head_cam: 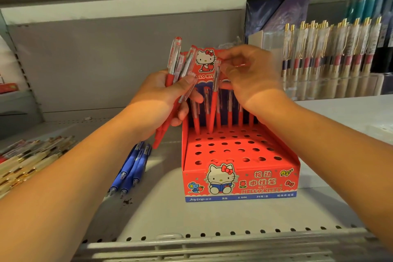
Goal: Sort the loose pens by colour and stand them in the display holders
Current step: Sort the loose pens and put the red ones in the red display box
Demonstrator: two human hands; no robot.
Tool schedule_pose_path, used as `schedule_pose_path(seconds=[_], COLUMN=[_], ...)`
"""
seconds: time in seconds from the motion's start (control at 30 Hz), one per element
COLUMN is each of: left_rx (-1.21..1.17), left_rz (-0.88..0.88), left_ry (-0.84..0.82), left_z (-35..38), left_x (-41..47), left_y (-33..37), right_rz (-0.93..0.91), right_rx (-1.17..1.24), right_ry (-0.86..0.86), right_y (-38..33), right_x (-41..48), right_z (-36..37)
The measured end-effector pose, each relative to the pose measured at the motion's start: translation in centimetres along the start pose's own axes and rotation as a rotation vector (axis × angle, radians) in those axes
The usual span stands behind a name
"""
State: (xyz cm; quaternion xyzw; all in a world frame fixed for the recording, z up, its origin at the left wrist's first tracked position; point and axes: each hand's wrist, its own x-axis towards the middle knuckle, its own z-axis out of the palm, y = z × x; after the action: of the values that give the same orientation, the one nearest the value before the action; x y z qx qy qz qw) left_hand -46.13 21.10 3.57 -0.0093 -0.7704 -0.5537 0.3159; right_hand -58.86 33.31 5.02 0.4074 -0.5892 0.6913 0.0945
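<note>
Hands, item one: we log the left hand (163,95) raised just left of the holder, its fingers wrapped round a bundle of red pens with clear caps (176,66), caps up and fanned out, tips pointing down past the palm. The right hand (253,78) is level with it, a little apart, fingers curled and pinching the top of a single red pen (213,102), which stands nearly upright with its tip at the back row of holes.

Item two: we note a white metal shelf (170,208) with a perforated front lip, carrying all that follows.

Item three: several loose blue plastic pens (131,170) lie side by side on the shelf, just left of the holder, tips toward us.

Item four: a red cardboard display holder with a cartoon cat on its front (240,181); its stepped top is pierced with rows of round holes, most of them unfilled.

Item five: a row of standing red pens (229,112) fills the rearmost holes, partly hidden by the right hand.

Item six: a heap of cream-and-gold pens (27,155) lies at the far left.

Item seven: clear pens with gold clips (331,49) stand in a transparent rack at the back right, beside a dark blue packet (276,15).
</note>
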Motion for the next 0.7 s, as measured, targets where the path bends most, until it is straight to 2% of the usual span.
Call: schedule_pose_path(seconds=[0.2,0.5,0.57,0.7], left_rx=[0.001,-0.014,-0.007,-0.004], left_rz=[-0.004,-0.031,-0.035,-0.031], left_ry=[0.017,0.012,0.008,0.001], left_z=[0.1,0.2,0.2,0.2], left_x=[0.0,0.0,0.0,0.0], left_y=[-0.1,-0.1,-0.2,-0.2], right_rz=[0.03,-0.04,-0.035,0.006], right_rx=[-0.021,-0.22,-0.273,-0.397], right_ry=[0.025,0.048,-0.003,-0.254], right_y=[0.6,1.4,1.6,1.8], right_x=[0.2,0.9,0.5,-0.6], right_z=[-0.3,-0.5,-0.4,0.1])
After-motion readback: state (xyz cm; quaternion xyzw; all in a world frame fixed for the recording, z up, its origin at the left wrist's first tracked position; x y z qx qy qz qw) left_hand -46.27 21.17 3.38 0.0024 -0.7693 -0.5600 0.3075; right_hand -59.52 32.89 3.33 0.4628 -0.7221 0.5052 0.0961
